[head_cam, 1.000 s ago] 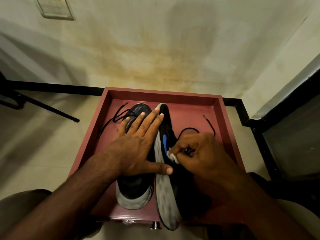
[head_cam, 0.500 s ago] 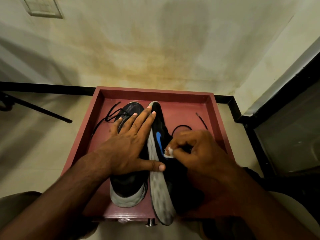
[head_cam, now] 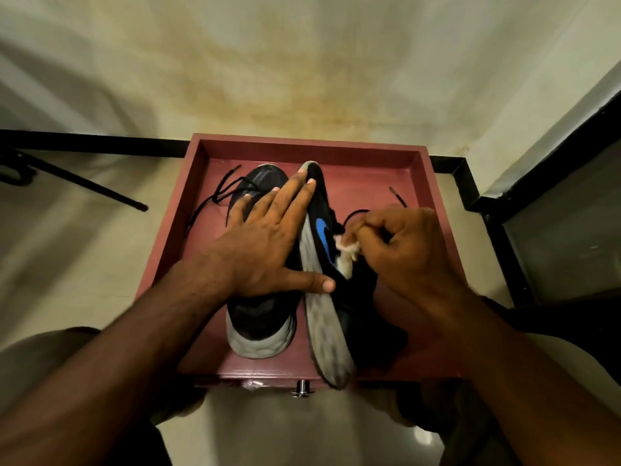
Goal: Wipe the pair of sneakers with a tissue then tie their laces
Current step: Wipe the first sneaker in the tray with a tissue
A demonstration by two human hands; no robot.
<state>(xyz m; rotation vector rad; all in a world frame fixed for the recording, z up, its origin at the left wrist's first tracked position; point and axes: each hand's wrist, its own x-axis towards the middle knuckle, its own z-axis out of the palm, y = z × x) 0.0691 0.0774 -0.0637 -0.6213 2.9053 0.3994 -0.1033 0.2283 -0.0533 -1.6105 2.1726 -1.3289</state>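
Right hand has its grip pinched on a small white tissue, fingers curled, pressing it to the side of the right sneaker, just next to the blue logo. Left hand lies flat with fingers straight, spread over the left sneaker, thumb reaching across the right one's pale sole.

The right sneaker is tipped on its side, sole facing left, and most of its black upper is lost in shadow under the right hand. The left one sits upright beside it, touching; only its toe and grey heel show around the hand. Loose black laces trail off to the left, and another lace end pokes out past the right knuckles.

Both sit in a shallow reddish-brown tray with a small metal knob on its near edge. Beneath is a pale tiled floor, a stained cream wall behind with a black skirting. Knees are cut off at the bottom corners.
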